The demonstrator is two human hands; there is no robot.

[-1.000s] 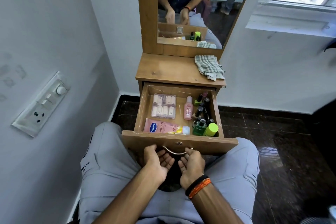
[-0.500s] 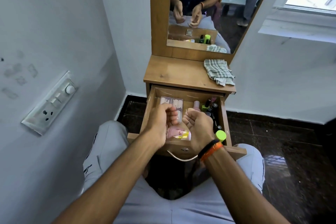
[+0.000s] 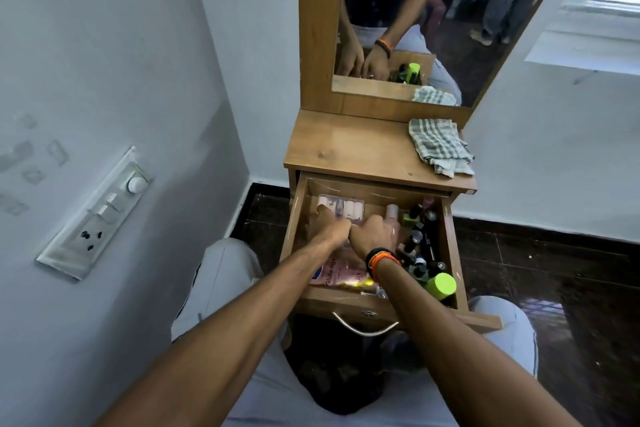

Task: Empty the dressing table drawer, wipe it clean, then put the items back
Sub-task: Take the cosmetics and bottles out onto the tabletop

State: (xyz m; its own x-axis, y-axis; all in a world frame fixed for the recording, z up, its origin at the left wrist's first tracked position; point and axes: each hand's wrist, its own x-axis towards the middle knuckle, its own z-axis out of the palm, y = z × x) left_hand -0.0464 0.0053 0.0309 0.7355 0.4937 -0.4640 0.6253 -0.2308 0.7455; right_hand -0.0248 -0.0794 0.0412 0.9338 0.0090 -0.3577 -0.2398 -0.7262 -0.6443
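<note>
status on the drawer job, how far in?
Early. Done: the drawer is pulled open. In hand: both hands are down on the clear case at the back, left hand and right hand; grip unclear. Left: everything. The pink tube, the green-capped bottle and the small bottles remain inside, and the checked cloth lies unused on the tabletop.

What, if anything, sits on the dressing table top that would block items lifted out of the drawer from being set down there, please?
Only the checked cloth, lying at the right rear corner of the table top. The rest of the wood shows bare, and nothing visible stands between it and the open drawer, where both hands are reaching in.
</note>
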